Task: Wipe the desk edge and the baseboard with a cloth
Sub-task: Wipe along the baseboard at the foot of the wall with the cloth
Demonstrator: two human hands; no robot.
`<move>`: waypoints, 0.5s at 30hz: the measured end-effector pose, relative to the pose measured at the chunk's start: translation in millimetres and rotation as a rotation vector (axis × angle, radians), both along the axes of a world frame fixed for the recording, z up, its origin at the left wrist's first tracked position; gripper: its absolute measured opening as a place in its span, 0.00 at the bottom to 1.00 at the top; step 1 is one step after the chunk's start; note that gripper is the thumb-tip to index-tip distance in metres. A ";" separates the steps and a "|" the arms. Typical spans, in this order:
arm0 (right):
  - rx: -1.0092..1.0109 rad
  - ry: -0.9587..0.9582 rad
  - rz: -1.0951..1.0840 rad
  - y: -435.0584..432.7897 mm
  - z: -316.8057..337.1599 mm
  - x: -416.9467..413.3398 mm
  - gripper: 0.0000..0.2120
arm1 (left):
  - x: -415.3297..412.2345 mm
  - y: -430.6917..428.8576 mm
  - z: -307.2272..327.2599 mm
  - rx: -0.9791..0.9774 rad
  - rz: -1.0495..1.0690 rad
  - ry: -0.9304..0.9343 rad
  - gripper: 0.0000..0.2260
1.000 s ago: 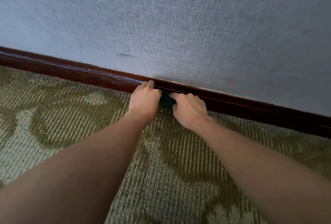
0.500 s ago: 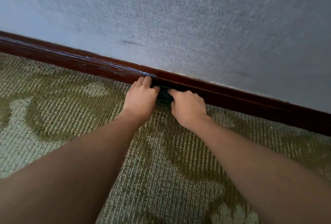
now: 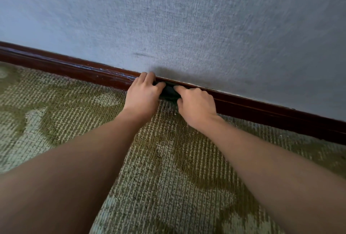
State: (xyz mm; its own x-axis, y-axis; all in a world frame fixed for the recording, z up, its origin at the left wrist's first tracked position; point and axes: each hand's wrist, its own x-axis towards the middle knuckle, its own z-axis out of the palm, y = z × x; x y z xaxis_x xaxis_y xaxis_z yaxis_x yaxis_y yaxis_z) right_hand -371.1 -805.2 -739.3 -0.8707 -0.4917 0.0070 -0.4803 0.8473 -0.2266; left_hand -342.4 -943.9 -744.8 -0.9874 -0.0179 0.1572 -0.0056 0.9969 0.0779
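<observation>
A dark red-brown wooden baseboard (image 3: 74, 69) runs along the foot of the wall from the left edge down to the right. A small dark cloth (image 3: 169, 92) is bunched against it, mostly hidden between my hands. My left hand (image 3: 143, 96) grips the cloth's left side, its fingertips over the baseboard's top edge. My right hand (image 3: 196, 105) grips the right side, fingers curled onto the cloth. No desk is in view.
A grey-blue textured wall (image 3: 187, 18) fills the upper half, with a faint dark smudge (image 3: 140, 54) above my left hand. Green and beige patterned carpet (image 3: 168, 168) covers the floor under my forearms.
Both hands with the cloth have slid a little to the right along the baseboard relative to the wall smudge, and the view has shifted slightly.
</observation>
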 end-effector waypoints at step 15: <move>0.034 -0.084 -0.003 -7.9 0.2 -3.2 0.19 | -9.0 -2.0 -1.7 -0.030 -0.008 -0.084 0.14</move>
